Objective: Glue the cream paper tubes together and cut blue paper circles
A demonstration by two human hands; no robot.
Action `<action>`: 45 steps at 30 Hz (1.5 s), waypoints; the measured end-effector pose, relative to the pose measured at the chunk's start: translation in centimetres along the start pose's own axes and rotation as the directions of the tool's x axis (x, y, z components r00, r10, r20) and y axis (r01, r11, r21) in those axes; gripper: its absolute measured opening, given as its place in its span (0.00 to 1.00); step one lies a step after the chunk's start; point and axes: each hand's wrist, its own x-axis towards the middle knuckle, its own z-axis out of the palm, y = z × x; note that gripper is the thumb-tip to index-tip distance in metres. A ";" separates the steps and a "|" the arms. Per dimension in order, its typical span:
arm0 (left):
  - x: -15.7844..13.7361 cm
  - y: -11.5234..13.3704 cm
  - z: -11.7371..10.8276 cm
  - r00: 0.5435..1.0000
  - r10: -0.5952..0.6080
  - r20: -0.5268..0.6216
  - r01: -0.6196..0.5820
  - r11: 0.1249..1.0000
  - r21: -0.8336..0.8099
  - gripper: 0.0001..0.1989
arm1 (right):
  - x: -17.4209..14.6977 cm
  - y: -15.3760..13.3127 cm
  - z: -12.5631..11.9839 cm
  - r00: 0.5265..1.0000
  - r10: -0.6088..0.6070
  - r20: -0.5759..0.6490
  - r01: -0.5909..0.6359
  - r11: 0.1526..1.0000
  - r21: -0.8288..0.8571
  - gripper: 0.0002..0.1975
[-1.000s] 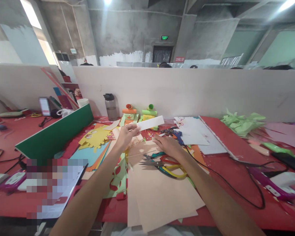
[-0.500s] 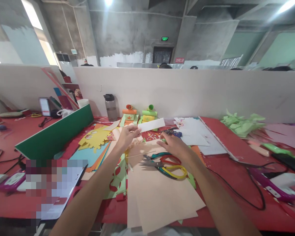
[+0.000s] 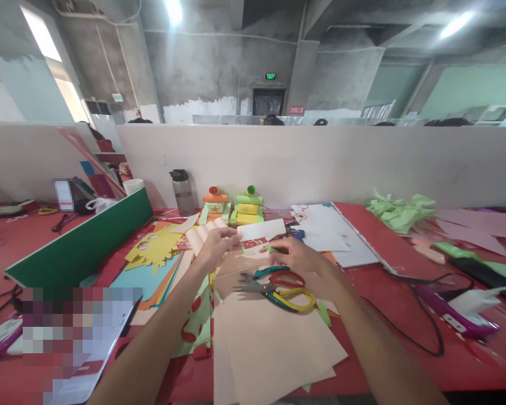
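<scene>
My left hand [image 3: 219,246] pinches the left end of a white paper strip [image 3: 263,229], raised above the table. Close to the strip's right part is my right hand [image 3: 297,256], its thumb and forefinger closed around a small green paper scrap [image 3: 270,249]. Below the hands lie scissors with red and yellow handles [image 3: 293,298] and pliers with teal grips [image 3: 248,277], overlapping on beige paper sheets [image 3: 274,349]. Rolled beige paper [image 3: 202,233] sits behind my left hand.
Two paper models, an orange one [image 3: 215,207] and a green one [image 3: 248,208], stand behind, beside a water bottle [image 3: 182,192]. Yellow cut-out paper [image 3: 154,247] lies left by a green board [image 3: 84,242]. White sheets [image 3: 320,228] and a purple power strip [image 3: 455,315] are on the right.
My right hand has lowered a little, and its fingers have closed around the green scrap. My left hand keeps hold of the white strip. The view has shifted slightly.
</scene>
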 end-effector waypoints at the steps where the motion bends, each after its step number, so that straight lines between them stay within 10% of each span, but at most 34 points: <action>1: -0.1 -0.1 0.2 1.000 -0.016 0.022 0.016 1.000 0.001 0.25 | -0.1 -0.3 0.2 0.999 0.020 0.025 -0.023 0.994 0.110 0.14; 5: -0.6 -0.2 1.1 0.988 -0.081 0.128 0.079 0.997 0.020 0.24 | -0.2 -1.1 0.8 0.995 0.028 -0.094 0.018 0.889 0.458 0.21; 14: -1.4 -0.3 2.0 0.969 -0.106 0.224 0.082 0.990 0.114 0.22 | 0.6 -0.4 0.9 0.932 -0.121 -0.342 0.316 0.735 0.600 0.16; 23: -1.8 0.5 2.6 0.964 -0.123 0.235 0.096 0.988 0.121 0.21 | 1.1 -1.3 2.3 0.855 -0.039 -0.517 0.165 0.966 0.200 0.16; 29: -1.7 0.3 2.8 0.964 -0.144 0.221 0.115 0.983 0.140 0.21 | 0.9 -1.1 2.7 0.862 -0.224 -0.455 0.160 0.972 -0.174 0.09; 45: -1.9 0.6 3.0 0.970 -0.139 0.199 0.106 0.980 0.169 0.23 | 1.1 -1.1 2.9 0.882 -0.243 -0.404 0.153 0.958 -0.243 0.10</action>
